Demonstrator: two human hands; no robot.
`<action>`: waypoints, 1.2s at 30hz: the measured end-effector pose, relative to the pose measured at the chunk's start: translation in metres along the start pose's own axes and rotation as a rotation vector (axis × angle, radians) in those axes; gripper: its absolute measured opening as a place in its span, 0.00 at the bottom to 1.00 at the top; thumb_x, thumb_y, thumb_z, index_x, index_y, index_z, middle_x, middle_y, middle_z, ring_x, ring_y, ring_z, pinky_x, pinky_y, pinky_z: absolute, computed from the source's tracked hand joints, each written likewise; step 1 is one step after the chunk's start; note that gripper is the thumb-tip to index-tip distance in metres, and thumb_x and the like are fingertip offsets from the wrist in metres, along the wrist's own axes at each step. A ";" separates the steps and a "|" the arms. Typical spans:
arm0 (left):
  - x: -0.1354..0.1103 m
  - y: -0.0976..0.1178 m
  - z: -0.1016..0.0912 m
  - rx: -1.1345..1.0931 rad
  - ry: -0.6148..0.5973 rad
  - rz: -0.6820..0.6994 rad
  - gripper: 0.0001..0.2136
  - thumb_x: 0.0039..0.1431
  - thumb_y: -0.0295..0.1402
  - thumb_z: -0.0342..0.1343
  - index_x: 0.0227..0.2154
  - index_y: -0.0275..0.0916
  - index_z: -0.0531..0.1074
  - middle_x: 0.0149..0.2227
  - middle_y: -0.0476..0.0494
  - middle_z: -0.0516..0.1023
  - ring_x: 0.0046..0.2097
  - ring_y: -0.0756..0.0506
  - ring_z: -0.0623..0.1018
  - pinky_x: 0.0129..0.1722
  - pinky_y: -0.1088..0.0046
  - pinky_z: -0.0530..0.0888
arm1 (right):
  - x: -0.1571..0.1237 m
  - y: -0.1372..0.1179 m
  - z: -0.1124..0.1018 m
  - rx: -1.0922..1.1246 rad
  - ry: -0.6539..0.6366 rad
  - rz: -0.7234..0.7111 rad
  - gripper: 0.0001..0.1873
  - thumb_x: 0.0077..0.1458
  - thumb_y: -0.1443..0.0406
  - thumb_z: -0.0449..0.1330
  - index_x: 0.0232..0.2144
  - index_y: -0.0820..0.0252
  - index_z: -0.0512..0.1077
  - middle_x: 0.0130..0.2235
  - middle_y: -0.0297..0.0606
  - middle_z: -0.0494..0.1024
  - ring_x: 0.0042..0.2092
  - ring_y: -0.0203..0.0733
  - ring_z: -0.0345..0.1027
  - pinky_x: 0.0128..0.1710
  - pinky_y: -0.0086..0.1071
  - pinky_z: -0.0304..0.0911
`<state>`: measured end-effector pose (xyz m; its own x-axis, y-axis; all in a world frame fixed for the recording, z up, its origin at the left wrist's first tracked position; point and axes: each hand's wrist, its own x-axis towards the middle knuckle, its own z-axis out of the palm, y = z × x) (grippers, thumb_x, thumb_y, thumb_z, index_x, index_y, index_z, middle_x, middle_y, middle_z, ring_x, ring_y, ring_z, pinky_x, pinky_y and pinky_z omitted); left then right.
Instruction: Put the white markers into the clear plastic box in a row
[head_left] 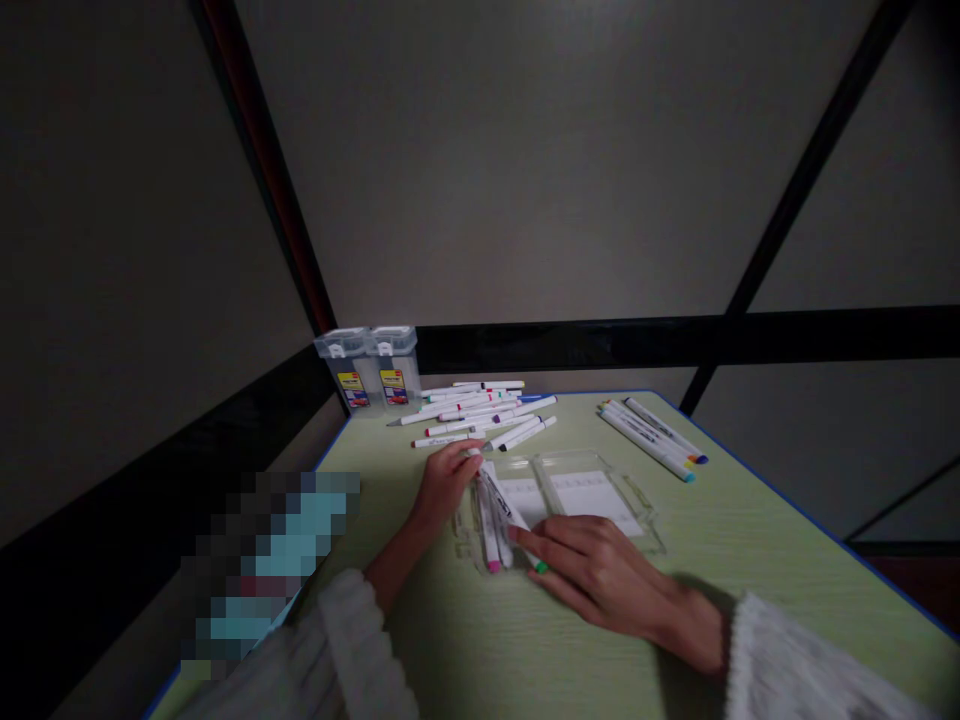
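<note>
A white marker with a green end [500, 497] lies slantwise between my two hands. The closed fingers of my left hand [441, 488] grip its far end. My right hand [592, 562] pinches the near end, just by the green tip. Beneath it, a clear plastic case [546, 462] lies opened flat, with white paper inserts in both halves. A pink-ended marker [490, 540] rests in the left half of this case. Beside it is a greyish-ended marker [506, 553], partly hidden by the marker in my hands.
A loose pile of white markers [480, 412] covers the table's far side. Several more markers [649, 437] lie together at the right. Two clear lidded boxes [386, 365] stand at the back left corner. The green table [750, 560] has a blue edge; walls rise behind it.
</note>
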<state>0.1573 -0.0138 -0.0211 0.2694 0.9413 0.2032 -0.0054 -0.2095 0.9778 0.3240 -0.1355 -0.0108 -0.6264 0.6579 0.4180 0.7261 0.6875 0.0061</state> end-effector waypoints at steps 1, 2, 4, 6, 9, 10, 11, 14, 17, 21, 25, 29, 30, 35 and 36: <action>0.001 -0.002 0.001 0.008 -0.010 0.008 0.12 0.45 0.31 0.55 0.34 0.33 0.71 0.33 0.44 0.75 0.30 0.50 0.73 0.31 0.76 0.70 | 0.001 -0.001 0.000 0.006 -0.031 0.002 0.18 0.59 0.63 0.45 0.48 0.64 0.63 0.31 0.39 0.71 0.31 0.39 0.66 0.30 0.31 0.61; 0.002 -0.005 0.001 0.016 -0.014 0.029 0.12 0.45 0.31 0.54 0.35 0.33 0.71 0.34 0.43 0.75 0.32 0.50 0.74 0.32 0.75 0.70 | 0.001 -0.002 0.000 0.013 -0.061 0.004 0.18 0.59 0.63 0.45 0.49 0.64 0.63 0.31 0.38 0.70 0.30 0.38 0.65 0.29 0.31 0.61; 0.005 -0.010 0.002 0.042 -0.024 0.097 0.11 0.46 0.30 0.54 0.34 0.33 0.71 0.38 0.41 0.73 0.36 0.48 0.74 0.36 0.75 0.70 | 0.002 -0.003 0.000 0.028 -0.098 0.008 0.18 0.58 0.63 0.46 0.49 0.63 0.63 0.31 0.38 0.70 0.30 0.38 0.65 0.29 0.31 0.60; 0.006 -0.014 0.001 0.097 -0.040 0.162 0.09 0.46 0.29 0.53 0.33 0.33 0.72 0.39 0.40 0.72 0.40 0.47 0.73 0.39 0.74 0.70 | 0.003 -0.004 0.000 0.039 -0.112 0.005 0.17 0.58 0.63 0.46 0.49 0.62 0.63 0.31 0.38 0.70 0.31 0.38 0.64 0.30 0.31 0.60; 0.006 -0.018 0.000 0.210 -0.082 0.204 0.09 0.48 0.28 0.51 0.33 0.34 0.72 0.38 0.40 0.71 0.41 0.47 0.72 0.40 0.72 0.70 | 0.003 -0.005 0.000 0.038 -0.123 0.001 0.17 0.58 0.63 0.46 0.48 0.62 0.64 0.31 0.38 0.71 0.32 0.39 0.64 0.30 0.31 0.59; 0.006 -0.018 0.000 0.243 -0.093 0.208 0.09 0.49 0.28 0.50 0.33 0.34 0.72 0.38 0.40 0.71 0.40 0.47 0.72 0.40 0.72 0.71 | 0.003 -0.005 -0.001 0.033 -0.127 0.001 0.17 0.58 0.63 0.46 0.48 0.62 0.64 0.32 0.38 0.71 0.32 0.39 0.64 0.30 0.31 0.59; 0.005 -0.017 -0.001 0.272 -0.100 0.208 0.09 0.49 0.28 0.50 0.33 0.34 0.72 0.38 0.41 0.71 0.39 0.47 0.72 0.39 0.72 0.71 | 0.004 -0.005 -0.001 0.028 -0.129 -0.001 0.17 0.58 0.62 0.46 0.47 0.62 0.64 0.31 0.38 0.71 0.32 0.39 0.64 0.30 0.31 0.59; 0.003 -0.014 -0.002 0.336 -0.109 0.196 0.09 0.49 0.27 0.50 0.32 0.34 0.72 0.36 0.42 0.71 0.36 0.48 0.72 0.37 0.72 0.71 | 0.004 -0.005 -0.002 0.021 -0.129 -0.009 0.17 0.58 0.62 0.46 0.47 0.62 0.64 0.31 0.38 0.71 0.32 0.39 0.64 0.29 0.31 0.58; 0.000 -0.011 -0.004 0.397 -0.114 0.195 0.09 0.49 0.27 0.50 0.32 0.33 0.73 0.35 0.42 0.71 0.34 0.49 0.72 0.35 0.73 0.71 | 0.004 -0.005 -0.001 0.032 -0.140 -0.029 0.17 0.59 0.62 0.46 0.47 0.63 0.63 0.32 0.38 0.72 0.32 0.39 0.65 0.30 0.31 0.58; -0.004 -0.008 -0.006 0.471 -0.100 0.212 0.08 0.48 0.28 0.51 0.31 0.34 0.73 0.33 0.42 0.72 0.35 0.48 0.72 0.35 0.73 0.70 | 0.002 -0.005 -0.001 0.060 -0.170 -0.066 0.17 0.59 0.62 0.46 0.47 0.63 0.63 0.33 0.39 0.72 0.32 0.39 0.65 0.30 0.31 0.58; -0.007 -0.007 -0.005 0.466 -0.097 0.196 0.07 0.47 0.28 0.52 0.29 0.34 0.73 0.32 0.43 0.72 0.34 0.49 0.73 0.34 0.73 0.70 | 0.002 -0.005 -0.002 0.073 -0.190 -0.103 0.17 0.59 0.62 0.46 0.46 0.63 0.64 0.32 0.38 0.72 0.31 0.38 0.65 0.29 0.31 0.58; -0.007 -0.008 -0.001 0.332 -0.075 0.126 0.08 0.46 0.28 0.54 0.32 0.34 0.71 0.29 0.45 0.73 0.29 0.50 0.73 0.30 0.75 0.70 | 0.002 -0.005 -0.003 0.065 -0.180 -0.109 0.17 0.59 0.60 0.47 0.46 0.63 0.65 0.32 0.38 0.73 0.32 0.38 0.66 0.28 0.31 0.58; -0.007 -0.009 0.001 0.291 -0.068 0.094 0.10 0.45 0.28 0.54 0.34 0.34 0.70 0.27 0.46 0.73 0.28 0.50 0.73 0.29 0.75 0.70 | 0.002 -0.005 -0.003 0.064 -0.180 -0.108 0.17 0.58 0.60 0.47 0.46 0.64 0.65 0.32 0.39 0.73 0.32 0.39 0.67 0.28 0.31 0.58; -0.003 -0.011 0.007 0.178 -0.009 0.046 0.09 0.42 0.28 0.57 0.30 0.36 0.66 0.23 0.50 0.72 0.26 0.51 0.73 0.26 0.77 0.69 | 0.003 -0.006 -0.003 0.066 -0.199 -0.084 0.18 0.59 0.61 0.46 0.47 0.64 0.64 0.34 0.40 0.74 0.34 0.39 0.67 0.31 0.32 0.60; -0.002 -0.011 0.008 0.178 -0.002 0.049 0.09 0.42 0.28 0.57 0.29 0.36 0.66 0.23 0.50 0.71 0.26 0.51 0.73 0.26 0.77 0.69 | 0.003 -0.006 -0.003 0.065 -0.196 -0.077 0.18 0.59 0.61 0.45 0.47 0.64 0.64 0.34 0.40 0.74 0.34 0.39 0.67 0.31 0.32 0.60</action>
<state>0.1648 -0.0155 -0.0322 0.2752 0.9284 0.2498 0.1517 -0.2985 0.9423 0.3185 -0.1382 -0.0072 -0.7272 0.6454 0.2339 0.6581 0.7523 -0.0299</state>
